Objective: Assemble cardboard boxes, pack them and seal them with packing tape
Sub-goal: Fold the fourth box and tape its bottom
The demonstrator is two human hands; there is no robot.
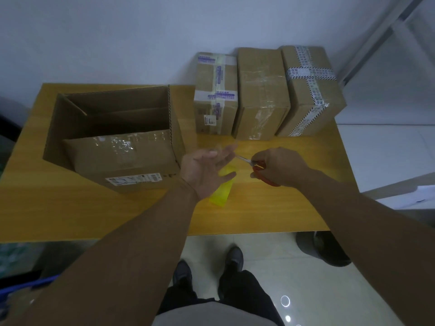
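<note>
A large open cardboard box (113, 107) stands on the left of the wooden table (270, 208), with a smaller taped box (122, 154) lying inside it. My left hand (207, 170) is held palm up, fingers straight, over a yellow strip of tape (221, 191) that hangs below it. My right hand (277, 167) grips red-handled scissors (259, 169) whose blades point at the left fingertips. Three sealed boxes stand at the back: one with purple-printed tape (215, 95), one with clear tape (261, 95), one with striped tape (310, 90).
A white wall runs behind the table. A dark round bin (322, 248) sits on the tiled floor under the table's right front corner. My shoes (233, 257) show below the front edge. A white surface with papers (414, 196) lies at the right.
</note>
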